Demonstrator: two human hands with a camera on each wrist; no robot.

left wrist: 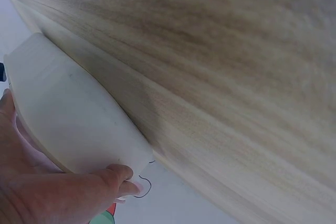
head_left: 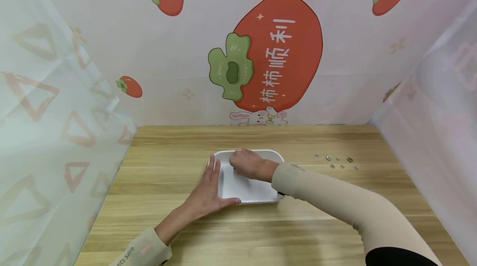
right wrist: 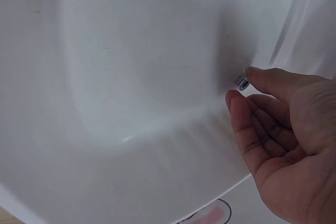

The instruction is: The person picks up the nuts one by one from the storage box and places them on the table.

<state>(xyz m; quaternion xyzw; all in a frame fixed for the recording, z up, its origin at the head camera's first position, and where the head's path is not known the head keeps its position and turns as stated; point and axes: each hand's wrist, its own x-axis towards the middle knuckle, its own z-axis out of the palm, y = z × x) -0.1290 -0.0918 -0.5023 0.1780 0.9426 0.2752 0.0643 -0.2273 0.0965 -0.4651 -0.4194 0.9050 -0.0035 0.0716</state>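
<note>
A shallow white tray (head_left: 247, 189) with rounded corners lies on the wooden table. My left hand (head_left: 208, 191) rests against its left end, fingers straight along the side and thumb along the front rim. From the left wrist, the tray's outer wall (left wrist: 68, 108) shows beside this hand. Over the tray's inside is my right hand (head_left: 249, 164), seen from its back in the head view. In the right wrist view, its thumb and forefinger tips pinch a small metal ring (right wrist: 242, 82) with a dark hole. The other fingers of that hand are curled.
Several small metal rings or nuts (head_left: 328, 158) lie scattered on the table (head_left: 149, 199) to the right of the tray. A printed cloth wall (head_left: 193, 50) stands behind the table, with more cloth along the left and right sides.
</note>
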